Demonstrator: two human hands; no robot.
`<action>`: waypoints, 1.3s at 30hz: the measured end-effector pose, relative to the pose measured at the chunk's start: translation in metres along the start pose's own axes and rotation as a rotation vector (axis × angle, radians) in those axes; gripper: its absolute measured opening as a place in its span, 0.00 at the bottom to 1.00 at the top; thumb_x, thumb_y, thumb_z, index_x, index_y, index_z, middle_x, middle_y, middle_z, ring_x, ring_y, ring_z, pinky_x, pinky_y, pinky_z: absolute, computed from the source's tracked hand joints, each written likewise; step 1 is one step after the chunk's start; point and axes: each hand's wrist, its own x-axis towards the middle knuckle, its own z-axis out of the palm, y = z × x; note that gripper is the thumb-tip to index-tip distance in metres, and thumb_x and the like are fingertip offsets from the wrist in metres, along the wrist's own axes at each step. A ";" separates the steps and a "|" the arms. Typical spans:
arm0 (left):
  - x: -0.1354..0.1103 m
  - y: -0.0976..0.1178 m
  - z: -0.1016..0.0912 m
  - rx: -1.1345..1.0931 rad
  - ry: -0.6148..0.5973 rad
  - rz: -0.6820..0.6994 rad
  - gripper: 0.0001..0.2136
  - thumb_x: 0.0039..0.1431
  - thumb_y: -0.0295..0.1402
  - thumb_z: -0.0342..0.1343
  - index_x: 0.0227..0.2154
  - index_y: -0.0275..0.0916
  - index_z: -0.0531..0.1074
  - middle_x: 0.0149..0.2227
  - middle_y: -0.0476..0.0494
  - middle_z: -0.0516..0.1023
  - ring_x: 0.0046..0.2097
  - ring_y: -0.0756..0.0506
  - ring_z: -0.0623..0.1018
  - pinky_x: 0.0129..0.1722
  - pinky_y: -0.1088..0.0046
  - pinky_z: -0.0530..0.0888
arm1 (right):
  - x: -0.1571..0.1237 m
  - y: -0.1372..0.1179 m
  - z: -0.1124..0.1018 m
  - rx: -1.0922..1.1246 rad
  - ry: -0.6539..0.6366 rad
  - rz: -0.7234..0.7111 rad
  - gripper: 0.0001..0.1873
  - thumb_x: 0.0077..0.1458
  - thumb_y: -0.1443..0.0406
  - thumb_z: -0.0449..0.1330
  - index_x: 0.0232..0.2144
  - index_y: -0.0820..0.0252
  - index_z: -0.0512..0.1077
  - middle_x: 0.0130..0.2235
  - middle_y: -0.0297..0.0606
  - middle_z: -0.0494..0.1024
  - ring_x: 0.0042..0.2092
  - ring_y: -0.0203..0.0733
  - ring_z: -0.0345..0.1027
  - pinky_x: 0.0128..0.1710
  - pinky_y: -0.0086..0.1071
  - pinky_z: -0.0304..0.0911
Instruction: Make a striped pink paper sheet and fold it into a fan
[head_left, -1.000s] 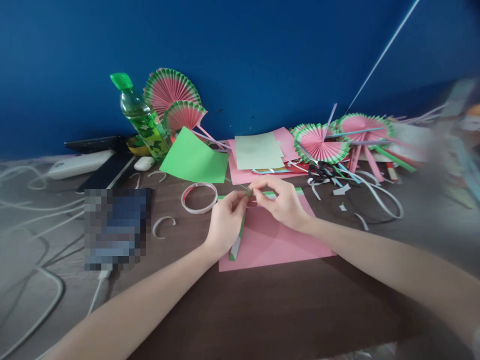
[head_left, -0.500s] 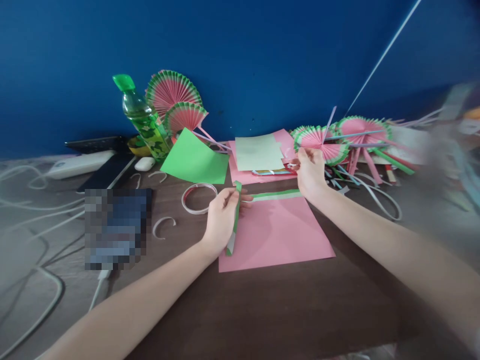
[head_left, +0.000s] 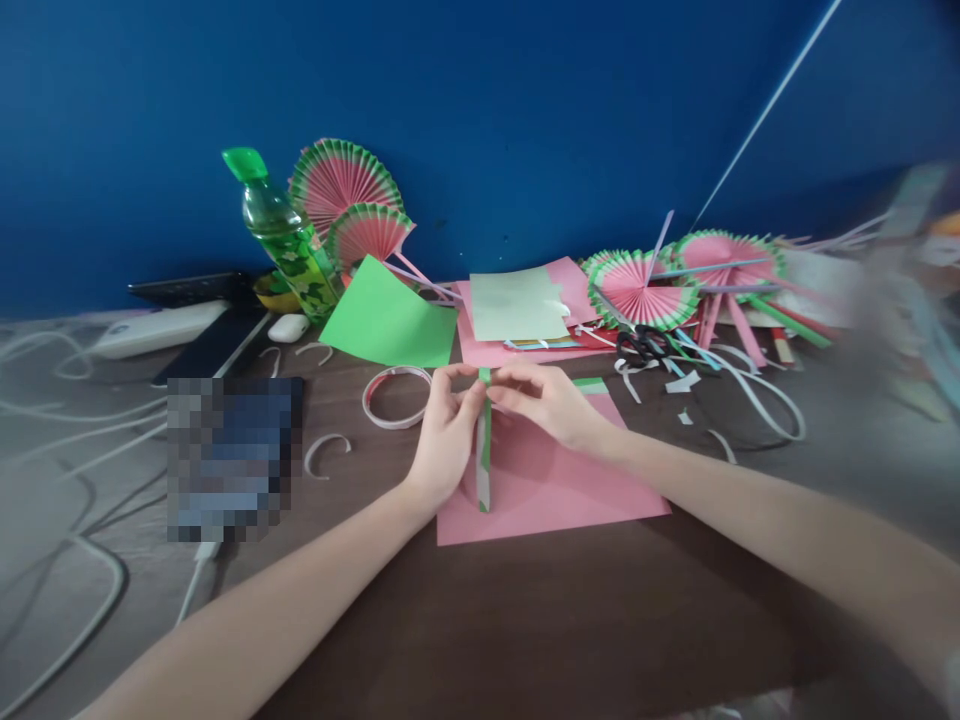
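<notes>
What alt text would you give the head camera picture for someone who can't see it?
A person's left hand and right hand pinch the top end of a green paper strip over a pink sheet on a dark table. Behind are a tape ring, a green sheet, a green bottle, paper fans and scissors, before a blue wall.

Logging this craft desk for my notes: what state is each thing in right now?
green strip: pinched near its top by left hand and right hand, near upright
pink sheet: lying flat
bottle: cap on
tape ring: lying flat
paper fans: spread open
</notes>
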 end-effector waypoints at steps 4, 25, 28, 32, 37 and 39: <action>0.000 0.000 0.000 0.052 -0.011 0.023 0.07 0.58 0.36 0.49 0.38 0.42 0.59 0.25 0.52 0.75 0.30 0.49 0.78 0.30 0.73 0.73 | -0.002 0.000 0.005 0.082 0.105 0.016 0.06 0.48 0.62 0.60 0.26 0.60 0.70 0.26 0.31 0.68 0.26 0.31 0.62 0.28 0.30 0.61; 0.006 0.013 -0.010 0.738 0.021 0.289 0.02 0.55 0.28 0.50 0.30 0.40 0.66 0.31 0.49 0.72 0.33 0.50 0.71 0.35 0.72 0.68 | -0.003 0.012 0.002 0.216 0.156 0.108 0.10 0.48 0.60 0.59 0.24 0.60 0.66 0.20 0.28 0.66 0.22 0.30 0.60 0.25 0.28 0.57; 0.007 0.012 -0.012 0.890 0.091 0.473 0.01 0.53 0.28 0.53 0.29 0.40 0.65 0.33 0.47 0.70 0.38 0.47 0.69 0.40 0.68 0.66 | -0.003 0.011 0.002 0.209 0.171 0.105 0.11 0.48 0.59 0.60 0.24 0.60 0.65 0.20 0.28 0.66 0.22 0.30 0.60 0.24 0.28 0.57; 0.004 0.010 -0.009 0.955 0.051 0.490 0.04 0.55 0.28 0.51 0.26 0.40 0.66 0.33 0.46 0.68 0.38 0.46 0.68 0.41 0.66 0.65 | -0.004 0.009 0.003 0.178 0.141 0.101 0.10 0.48 0.59 0.59 0.25 0.60 0.65 0.21 0.29 0.67 0.23 0.31 0.61 0.25 0.29 0.58; 0.005 0.010 -0.009 0.904 0.023 0.412 0.05 0.55 0.27 0.50 0.24 0.39 0.65 0.31 0.47 0.68 0.37 0.46 0.68 0.39 0.68 0.65 | -0.004 0.010 0.002 0.129 0.127 0.104 0.10 0.47 0.60 0.60 0.24 0.60 0.65 0.21 0.29 0.67 0.23 0.32 0.62 0.25 0.30 0.59; 0.005 0.010 -0.010 0.893 0.011 0.393 0.05 0.54 0.27 0.50 0.24 0.39 0.65 0.30 0.47 0.68 0.37 0.46 0.67 0.38 0.69 0.64 | -0.004 0.010 0.002 0.124 0.120 0.105 0.11 0.47 0.59 0.60 0.24 0.60 0.65 0.21 0.29 0.67 0.22 0.32 0.62 0.25 0.30 0.60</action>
